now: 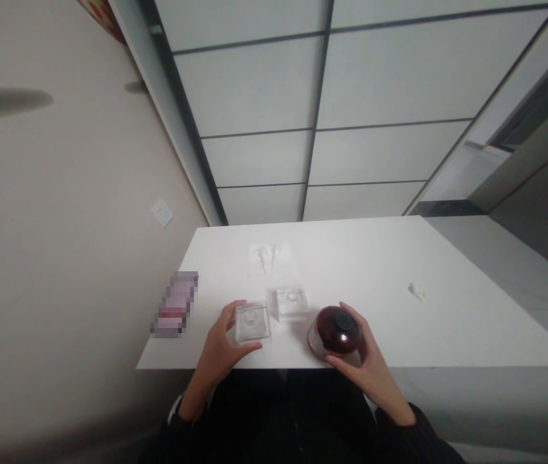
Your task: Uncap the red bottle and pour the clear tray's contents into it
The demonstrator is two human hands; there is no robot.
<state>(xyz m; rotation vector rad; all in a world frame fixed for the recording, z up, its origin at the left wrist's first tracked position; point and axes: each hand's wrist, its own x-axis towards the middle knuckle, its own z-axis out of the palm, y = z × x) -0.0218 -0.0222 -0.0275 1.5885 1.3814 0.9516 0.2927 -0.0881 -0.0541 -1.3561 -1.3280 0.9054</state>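
You have a square white wall socket (161, 212) on your left; large pale panels (254, 84) edged dark grey ahead; a small crumpled white scrap (417, 292) on your right.

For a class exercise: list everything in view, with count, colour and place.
Table: one, white, centre
Bottle: one, dark red, black top, in the right hand
Clear container: one, colourless, in the left hand
Second clear container: one, colourless, between the hands, farther out
Clear item: one, colourless, far on the table, details unclear
Crumpled scrap: one, white, table's right
Pixelated item: one, pinkish purple, table's left edge
Wall: one, beige-grey, left
Socket: one, white, on wall
Panels: eight, pale, dark-framed, beyond table
Hands: two, bare, near edge
Sleeves: two, black, at wrists
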